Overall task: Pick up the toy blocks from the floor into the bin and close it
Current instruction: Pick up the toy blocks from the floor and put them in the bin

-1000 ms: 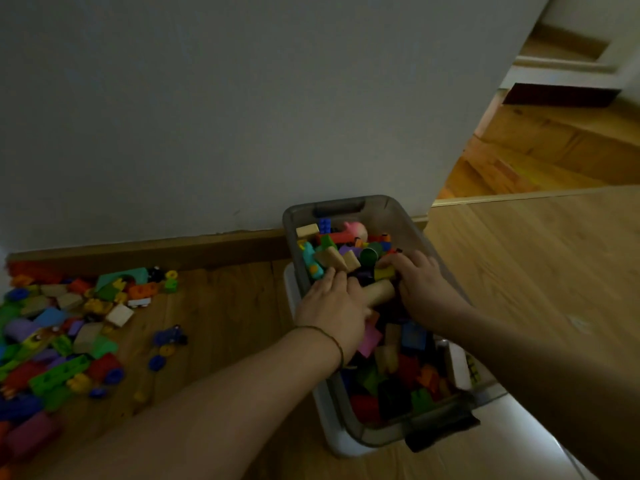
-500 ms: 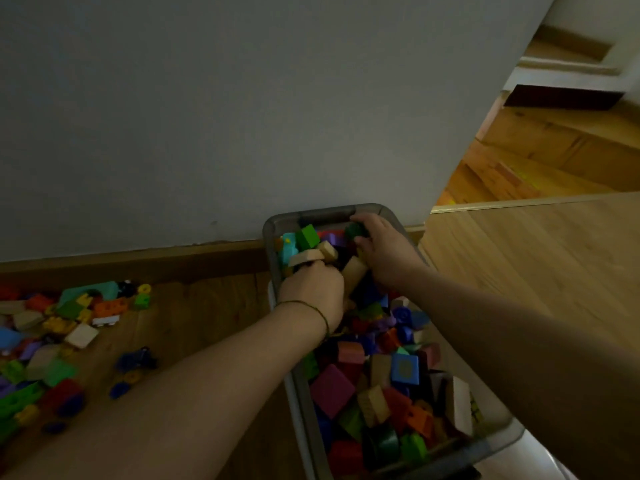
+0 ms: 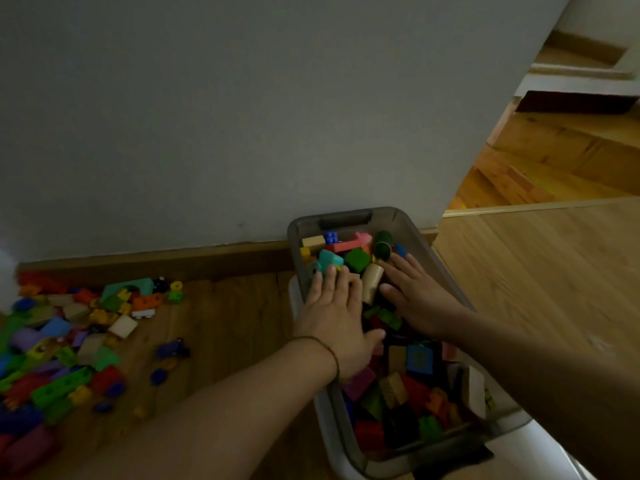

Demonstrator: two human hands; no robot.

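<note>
1. Against the grey wall (image 3: 242, 116), close to the skirting, stands the translucent grey bin (image 3: 412, 221), open-topped and heaped with toy blocks (image 3: 398, 389). Its near end is dim, and the colours there are hard to tell apart.
2. The left hand (image 3: 334, 317) lies flat on the heap by the bin's left wall, fingers straight and close together, tips touching a teal block (image 3: 329, 259). It grips nothing that shows, though the palm hides whatever is beneath it. A thin dark cord (image 3: 323, 344) circles the wrist.
3. The right hand (image 3: 415, 296) also rests flat on the heap, fingers straight and slightly spread, tips near a dark green cylinder (image 3: 382, 244). It holds nothing visible.
4. A pale wooden cylinder (image 3: 372, 282) lies between the two hands.
5. Well apart to the left, loose blocks (image 3: 69, 341) lie piled on the wooden floor (image 3: 225, 323), blurred and cut off by the picture's edge.
6. A white surface (image 3: 519, 452) shows under the bin; I cannot tell what it is.
</note>
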